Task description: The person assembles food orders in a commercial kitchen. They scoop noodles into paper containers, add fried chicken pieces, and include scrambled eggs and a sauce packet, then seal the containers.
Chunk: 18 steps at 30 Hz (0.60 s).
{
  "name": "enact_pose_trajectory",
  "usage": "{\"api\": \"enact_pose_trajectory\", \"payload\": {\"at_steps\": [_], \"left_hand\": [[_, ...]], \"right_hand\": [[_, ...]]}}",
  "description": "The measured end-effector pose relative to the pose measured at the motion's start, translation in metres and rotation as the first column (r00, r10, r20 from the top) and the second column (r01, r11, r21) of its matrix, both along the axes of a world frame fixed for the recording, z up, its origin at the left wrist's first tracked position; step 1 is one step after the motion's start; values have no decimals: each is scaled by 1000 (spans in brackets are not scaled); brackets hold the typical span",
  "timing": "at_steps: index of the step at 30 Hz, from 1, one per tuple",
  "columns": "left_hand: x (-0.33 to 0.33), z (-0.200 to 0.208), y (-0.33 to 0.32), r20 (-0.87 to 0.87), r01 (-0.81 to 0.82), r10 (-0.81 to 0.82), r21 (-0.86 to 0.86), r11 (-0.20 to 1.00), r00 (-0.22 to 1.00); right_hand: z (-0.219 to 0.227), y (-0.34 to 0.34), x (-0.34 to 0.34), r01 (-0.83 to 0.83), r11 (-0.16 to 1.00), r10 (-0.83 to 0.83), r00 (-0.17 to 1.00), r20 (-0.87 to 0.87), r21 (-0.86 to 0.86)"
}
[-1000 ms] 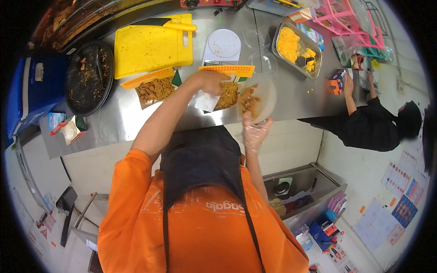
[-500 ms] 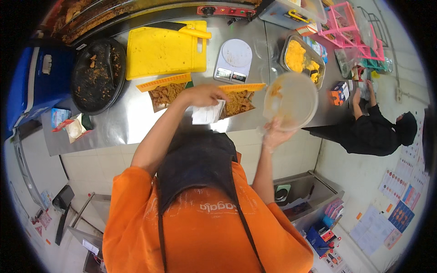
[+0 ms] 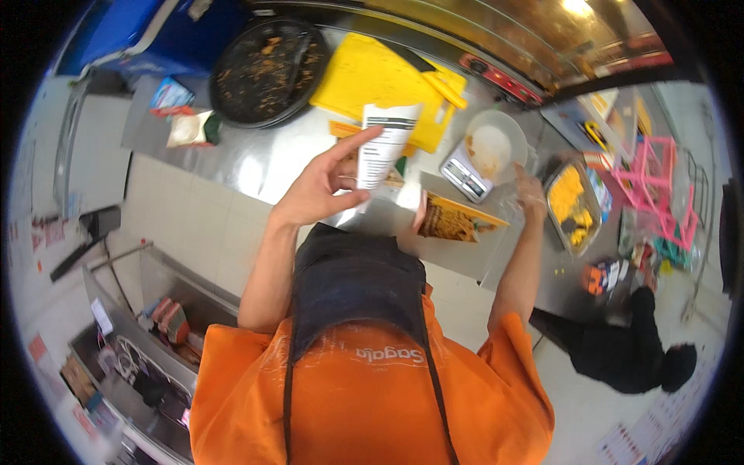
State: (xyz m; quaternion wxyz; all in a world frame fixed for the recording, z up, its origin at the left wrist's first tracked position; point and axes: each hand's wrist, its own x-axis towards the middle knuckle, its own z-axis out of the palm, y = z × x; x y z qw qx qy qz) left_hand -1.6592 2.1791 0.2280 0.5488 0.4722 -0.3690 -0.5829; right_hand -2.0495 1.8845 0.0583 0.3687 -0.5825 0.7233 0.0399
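Note:
My left hand [image 3: 314, 182] pinches a white printed receipt [image 3: 385, 147] between thumb and fingers, raised over the steel counter. Behind the receipt, one open takeaway box [image 3: 346, 129] with a yellow flap is mostly hidden. A second takeaway box [image 3: 452, 220], filled with brown crumbly food, lies between my hands. My right hand [image 3: 530, 190], in what looks like a clear plastic glove, has its fingers at the rim of a translucent plastic bowl [image 3: 508, 139]. Orange-brown residue stains the bowl, which appears to rest on a digital kitchen scale [image 3: 463, 177].
A round black pan [image 3: 267, 74] with crumbs and a yellow cutting board [image 3: 360, 74] with a knife [image 3: 442, 85] lie along the back. To the right are a tray of yellow food [image 3: 570, 198] and a pink basket [image 3: 655, 178]. A co-worker in black [image 3: 620, 349] stands beyond.
My left hand has lifted the receipt from beside the boxes. My right hand has brought the plastic bowl over to the scale. The whole view has turned.

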Motion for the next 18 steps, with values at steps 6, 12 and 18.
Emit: {"api": "enact_pose_trajectory", "payload": {"at_steps": [6, 12, 18], "left_hand": [[4, 29, 18, -131, -183, 159, -199, 963, 978], [35, 43, 45, -229, -280, 214, -307, 910, 949], [76, 54, 69, -92, -355, 343, -249, 901, 935]], "right_hand": [[44, -16, 59, -380, 839, 296, 919, -259, -389], [54, 1, 113, -650, 665, 430, 736, -522, -368], [113, 10, 173, -445, 671, 290, 894, -342, -594]]}}
